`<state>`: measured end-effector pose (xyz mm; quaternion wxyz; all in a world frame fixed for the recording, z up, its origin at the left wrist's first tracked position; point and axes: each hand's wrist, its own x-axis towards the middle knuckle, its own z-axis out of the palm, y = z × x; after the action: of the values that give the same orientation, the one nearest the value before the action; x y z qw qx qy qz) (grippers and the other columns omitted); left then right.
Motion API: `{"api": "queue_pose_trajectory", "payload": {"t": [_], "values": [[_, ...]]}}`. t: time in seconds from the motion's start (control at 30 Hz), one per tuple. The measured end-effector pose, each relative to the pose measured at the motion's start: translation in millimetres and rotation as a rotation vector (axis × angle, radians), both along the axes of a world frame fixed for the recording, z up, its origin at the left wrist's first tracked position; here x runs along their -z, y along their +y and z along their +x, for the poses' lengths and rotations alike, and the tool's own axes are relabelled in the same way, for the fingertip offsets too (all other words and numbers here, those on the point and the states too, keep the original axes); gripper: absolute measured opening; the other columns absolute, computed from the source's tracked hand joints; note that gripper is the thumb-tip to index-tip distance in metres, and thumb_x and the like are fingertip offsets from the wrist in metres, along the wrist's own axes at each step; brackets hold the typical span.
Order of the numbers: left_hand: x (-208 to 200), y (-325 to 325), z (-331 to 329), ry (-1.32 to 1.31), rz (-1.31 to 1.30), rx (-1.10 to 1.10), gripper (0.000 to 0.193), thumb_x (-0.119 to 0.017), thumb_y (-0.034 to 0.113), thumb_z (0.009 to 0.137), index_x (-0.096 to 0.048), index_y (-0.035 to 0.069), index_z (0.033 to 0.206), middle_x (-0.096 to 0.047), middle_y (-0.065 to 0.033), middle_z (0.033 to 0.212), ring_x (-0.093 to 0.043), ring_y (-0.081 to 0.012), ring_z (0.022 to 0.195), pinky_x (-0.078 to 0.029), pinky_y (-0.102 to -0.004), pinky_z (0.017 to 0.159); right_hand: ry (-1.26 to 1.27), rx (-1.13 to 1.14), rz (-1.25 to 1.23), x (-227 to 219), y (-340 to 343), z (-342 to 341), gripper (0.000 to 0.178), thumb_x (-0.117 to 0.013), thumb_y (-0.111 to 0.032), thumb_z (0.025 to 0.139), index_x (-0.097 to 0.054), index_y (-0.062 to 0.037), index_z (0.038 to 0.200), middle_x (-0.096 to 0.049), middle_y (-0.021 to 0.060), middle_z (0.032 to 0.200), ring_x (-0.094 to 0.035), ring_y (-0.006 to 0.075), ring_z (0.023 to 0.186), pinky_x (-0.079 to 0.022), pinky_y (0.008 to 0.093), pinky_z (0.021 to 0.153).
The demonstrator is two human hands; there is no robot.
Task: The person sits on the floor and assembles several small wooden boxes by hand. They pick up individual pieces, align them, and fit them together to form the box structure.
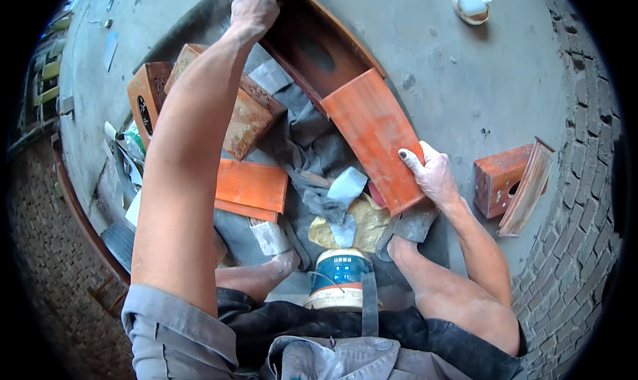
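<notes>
A long reddish-brown wooden box point(316, 44) is held out in front of me at a slant, its hollow inside showing at the far end. An orange-red wooden panel point(369, 137), like a sliding lid, covers its near part. My left hand point(256, 11) is closed around the box's far left end; its fingertips are partly out of sight. At the near right corner, my right hand point(432, 174) grips the panel's edge, thumb on top and fingers hidden beneath. Whether those fingers also hold the box cannot be seen.
More wooden boxes point(249, 124) and an orange board point(256, 184) lie at left. Between my feet are blue-grey scraps point(345, 187), a tan cloth-like piece point(365, 224) and a bucket point(340, 280). Another box point(495, 181) with a leaning board point(528, 190) stands right; a small bowl point(469, 8) sits far right.
</notes>
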<state>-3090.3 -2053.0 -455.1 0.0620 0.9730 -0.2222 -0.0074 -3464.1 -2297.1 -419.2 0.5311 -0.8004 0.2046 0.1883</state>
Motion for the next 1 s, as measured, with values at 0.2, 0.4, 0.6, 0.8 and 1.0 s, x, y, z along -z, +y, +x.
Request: {"api": "queue_pose_trajectory", "payload": {"t": [0.2, 0.4, 0.6, 0.8, 1.0], "values": [[-6.9, -3.7, 6.5, 0.028, 0.004, 0.01, 0.037, -0.075, 0.021, 0.082, -0.057, 0.009, 0.112, -0.071, -0.0224, 0.09, -0.069, -0.0424, 0.089, -0.055, -0.0531, 0.077, -0.053, 0.021, -0.031, -2.0, 12.9, -14.1, 0.042, -0.067, -0.038, 0.097, -0.063, 0.0035, 0.097, -0.068, 0.0228, 0.076, -0.07, 0.0373, 0.07, -0.051, 0.04, 0.061], [-4.6, -1.4, -0.3, 0.015, -0.052, 0.035, 0.039, -0.076, 0.021, 0.081, -0.056, 0.009, 0.112, -0.071, -0.0221, 0.091, -0.069, -0.0425, 0.09, -0.055, -0.0527, 0.077, -0.037, -0.079, -0.061, 4.0, 5.8, -15.2, 0.043, -0.066, -0.04, 0.098, -0.063, 0.0031, 0.095, -0.066, 0.0244, 0.073, -0.068, 0.0415, 0.07, -0.051, 0.0418, 0.059], [-8.1, -1.2, 6.6, -0.001, -0.015, 0.067, 0.037, -0.074, 0.019, 0.082, -0.056, 0.009, 0.113, -0.07, -0.0225, 0.09, -0.069, -0.0431, 0.089, -0.055, -0.0533, 0.077, -0.031, -0.075, -0.125, 1.2, 5.4, -14.4, 0.045, -0.066, -0.042, 0.097, -0.062, 0.0026, 0.094, -0.066, 0.0261, 0.076, -0.068, 0.0438, 0.076, -0.051, 0.0447, 0.061], [-0.5, -2.5, 8.3, 0.004, -0.019, 0.09, 0.036, -0.073, 0.02, 0.084, -0.056, 0.009, 0.113, -0.07, -0.0227, 0.09, -0.069, -0.0429, 0.088, -0.054, -0.0535, 0.076, -0.002, -0.107, -0.048, 6.8, -8.8, 3.8, 0.045, -0.064, -0.042, 0.098, -0.061, 0.0021, 0.093, -0.065, 0.0279, 0.078, -0.066, 0.0463, 0.08, -0.051, 0.0471, 0.062], [1.7, -1.3, 12.8, 0.004, -0.007, 0.156, 0.033, -0.072, 0.022, 0.085, -0.055, 0.007, 0.11, -0.07, -0.0235, 0.088, -0.068, -0.0437, 0.087, -0.054, -0.0544, 0.075, -0.146, -0.248, -0.186, 12.5, 7.7, -53.2, 0.033, -0.065, -0.032, 0.098, -0.063, 0.0007, 0.099, -0.067, 0.0261, 0.079, -0.066, 0.0463, 0.077, -0.051, 0.0469, 0.061]]}}
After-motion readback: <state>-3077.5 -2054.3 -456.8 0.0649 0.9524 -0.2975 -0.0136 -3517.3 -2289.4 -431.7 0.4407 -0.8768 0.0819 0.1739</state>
